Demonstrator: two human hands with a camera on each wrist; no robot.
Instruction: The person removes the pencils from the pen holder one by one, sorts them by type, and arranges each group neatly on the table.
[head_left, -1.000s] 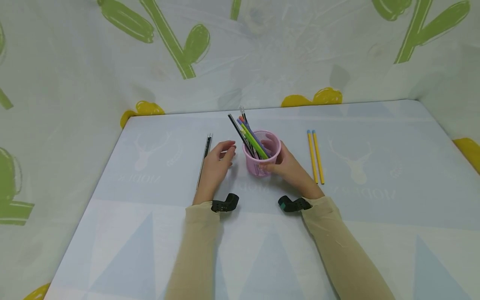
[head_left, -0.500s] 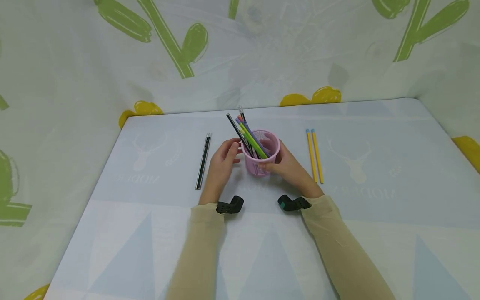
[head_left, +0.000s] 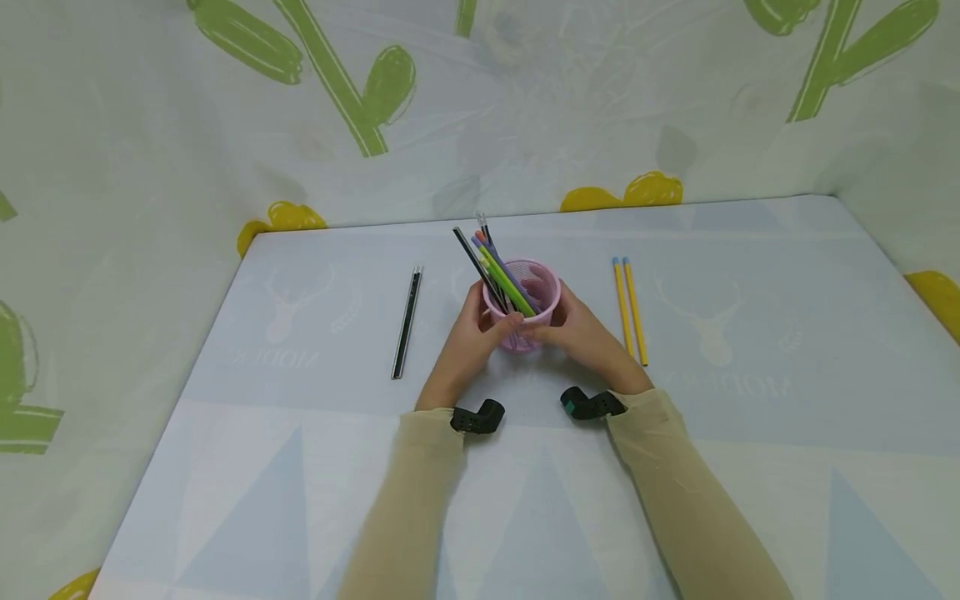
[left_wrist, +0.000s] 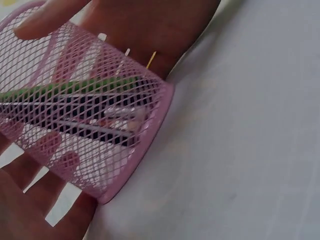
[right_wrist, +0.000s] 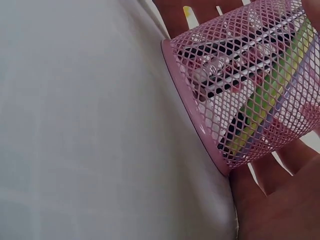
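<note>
A pink mesh pen holder (head_left: 531, 272) stands in the middle of the table. Leaning to the left inside it are several pens and pencils, among them a black one (head_left: 471, 252) and a bright green one (head_left: 513, 292). My left hand (head_left: 465, 343) grips the holder's left side, thumb across its front near the rim. From the right, my right hand (head_left: 588, 337) grips it too, and the two thumbs almost meet. Both wrist views show the fingers spread around the mesh wall (left_wrist: 90, 100), with the holder's base rim (right_wrist: 197, 117) close against the table.
Black pencils (head_left: 407, 323) with clear tips lie side by side to the left of the holder. Two yellow pencils with blue ends, one of them the nearer yellow pencil (head_left: 636, 312), lie to the right. A patterned cloth (head_left: 540, 500) covers the table, and a printed curtain (head_left: 525, 108) hangs behind it.
My left hand has moved right, from beside the black pencils to the holder, and now grips it. The right hand has kept its grip, and the holder has stayed nearly in place.
</note>
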